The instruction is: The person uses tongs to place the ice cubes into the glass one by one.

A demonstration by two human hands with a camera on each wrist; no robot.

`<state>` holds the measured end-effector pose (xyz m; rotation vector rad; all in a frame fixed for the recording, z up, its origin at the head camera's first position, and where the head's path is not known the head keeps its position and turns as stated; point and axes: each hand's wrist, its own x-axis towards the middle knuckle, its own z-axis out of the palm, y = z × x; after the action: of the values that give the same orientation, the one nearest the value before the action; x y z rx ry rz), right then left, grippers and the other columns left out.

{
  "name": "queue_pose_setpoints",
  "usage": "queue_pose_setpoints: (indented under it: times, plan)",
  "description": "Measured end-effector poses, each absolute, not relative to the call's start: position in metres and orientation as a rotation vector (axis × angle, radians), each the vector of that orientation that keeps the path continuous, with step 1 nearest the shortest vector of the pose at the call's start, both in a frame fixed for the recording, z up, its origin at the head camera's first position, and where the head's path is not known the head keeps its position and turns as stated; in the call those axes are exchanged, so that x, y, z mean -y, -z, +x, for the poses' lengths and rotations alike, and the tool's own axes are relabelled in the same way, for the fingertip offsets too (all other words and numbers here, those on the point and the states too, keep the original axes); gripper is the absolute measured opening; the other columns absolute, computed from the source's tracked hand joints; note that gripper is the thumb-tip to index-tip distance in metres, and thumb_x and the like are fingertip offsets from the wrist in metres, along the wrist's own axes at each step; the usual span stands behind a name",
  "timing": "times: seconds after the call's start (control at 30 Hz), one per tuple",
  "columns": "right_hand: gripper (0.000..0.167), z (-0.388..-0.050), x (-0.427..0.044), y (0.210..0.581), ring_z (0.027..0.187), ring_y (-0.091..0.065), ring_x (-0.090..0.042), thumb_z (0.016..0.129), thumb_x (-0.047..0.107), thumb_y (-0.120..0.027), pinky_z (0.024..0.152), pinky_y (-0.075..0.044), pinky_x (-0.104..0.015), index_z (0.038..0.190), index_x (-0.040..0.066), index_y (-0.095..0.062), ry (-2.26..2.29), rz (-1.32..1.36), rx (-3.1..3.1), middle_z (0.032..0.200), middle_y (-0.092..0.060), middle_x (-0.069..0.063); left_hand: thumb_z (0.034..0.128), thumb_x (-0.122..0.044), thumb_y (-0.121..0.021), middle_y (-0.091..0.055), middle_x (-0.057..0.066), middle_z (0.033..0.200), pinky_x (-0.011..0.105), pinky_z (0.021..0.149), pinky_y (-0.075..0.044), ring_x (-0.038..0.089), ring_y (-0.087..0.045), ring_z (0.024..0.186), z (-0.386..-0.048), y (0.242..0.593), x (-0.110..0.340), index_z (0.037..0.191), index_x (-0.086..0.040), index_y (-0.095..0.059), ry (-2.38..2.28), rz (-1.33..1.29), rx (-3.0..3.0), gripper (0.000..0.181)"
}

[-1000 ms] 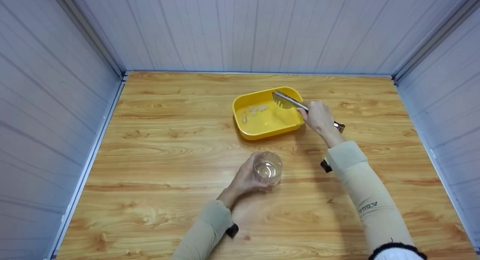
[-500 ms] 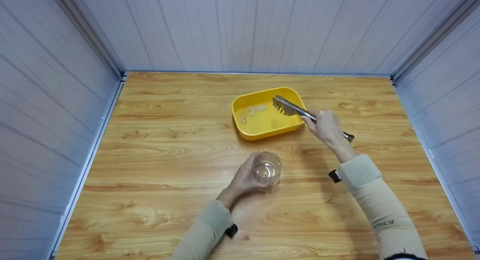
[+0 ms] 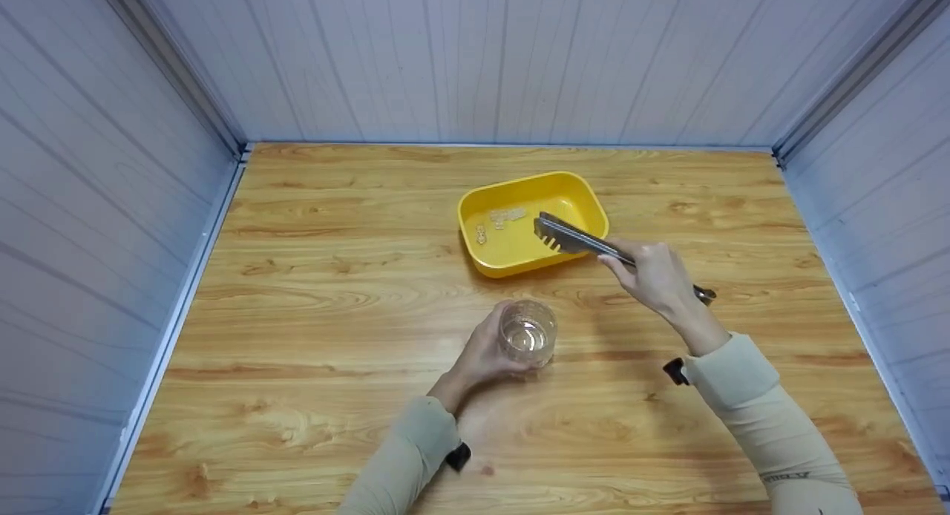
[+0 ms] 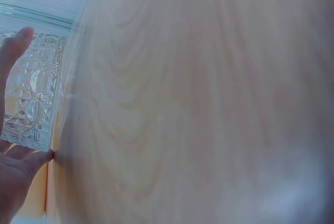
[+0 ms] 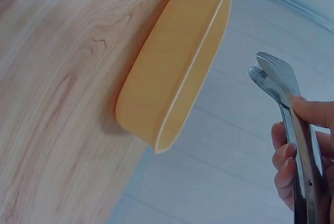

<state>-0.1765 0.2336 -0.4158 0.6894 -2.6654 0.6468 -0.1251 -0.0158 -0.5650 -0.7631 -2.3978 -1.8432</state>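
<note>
My left hand [image 3: 486, 352] grips a clear glass [image 3: 528, 335] standing on the table, its thumb and fingers round the side. In the left wrist view the glass [image 4: 34, 91] shows a cut, faceted pattern. My right hand [image 3: 657, 277] grips metal tongs [image 3: 582, 239] with toothed tips, held above the near right part of a yellow basin [image 3: 519, 264]. The tong tips lie close together in the right wrist view; a small pale bit shows between them, too unclear to name. Several small clear pieces [image 3: 508, 217], like ice cubes, lie at the left inside the basin.
The wood-grain table [image 3: 319, 292] is enclosed by pale panel walls [image 3: 475, 62] at the back and both sides. In the right wrist view the tongs [image 5: 295, 114] are apart from the basin's rim [image 5: 194, 72].
My right hand has drawn the tongs toward me and slightly right, from deep over the basin to its near side. The left hand and the glass have stayed in place.
</note>
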Motion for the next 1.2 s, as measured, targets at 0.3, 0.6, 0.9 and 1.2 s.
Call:
queue_pose_setpoints:
  times: [0.3,0.6,0.9,1.2]
  plan:
    - [0.017,-0.154,-0.235,0.413,0.043,-0.036,-0.006,0.081,0.021,-0.064,0.036,-0.031,-0.021,0.091,0.008,-0.067,-0.639,0.797,2.637,0.06,-0.055,0.002,0.0494,-0.006,-0.084,-0.05,0.014,0.12,0.034,0.097,-0.036,0.023,-0.047,0.111,-0.116,0.536,0.017,0.125,0.002,-0.036,1.852,-0.819,2.328,0.09]
    - [0.017,-0.135,-0.236,0.413,0.04,-0.032,-0.001,0.079,0.021,-0.066,0.033,-0.025,-0.018,0.09,0.008,-0.068,-0.644,0.854,2.658,0.061,-0.058,0.005,0.0497,-0.001,-0.083,-0.05,0.017,0.12,0.033,0.098,-0.035,0.024,-0.047,0.111,-0.114,0.529,0.018,0.125,0.005,-0.036,1.915,-0.825,2.313,0.089]
    - [0.017,-0.121,-0.235,0.414,0.044,-0.036,-0.002,0.078,0.021,-0.068,0.036,-0.031,-0.017,0.091,0.01,-0.069,-0.59,0.928,2.688,0.069,-0.064,0.002,0.0497,-0.001,-0.083,-0.051,0.015,0.118,0.034,0.098,-0.035,0.023,-0.048,0.11,-0.115,0.531,0.018,0.126,0.005,-0.035,1.95,-0.818,2.311,0.09]
    - [0.017,-0.113,-0.235,0.415,0.047,-0.044,-0.003,0.079,0.021,-0.067,0.04,-0.041,-0.021,0.091,0.009,-0.067,-0.562,0.995,2.729,0.075,-0.066,0.0,0.0497,-0.001,-0.083,-0.05,0.01,0.12,0.032,0.098,-0.034,0.02,-0.047,0.111,-0.115,0.53,0.02,0.126,0.0,-0.036,1.939,-0.805,2.335,0.09]
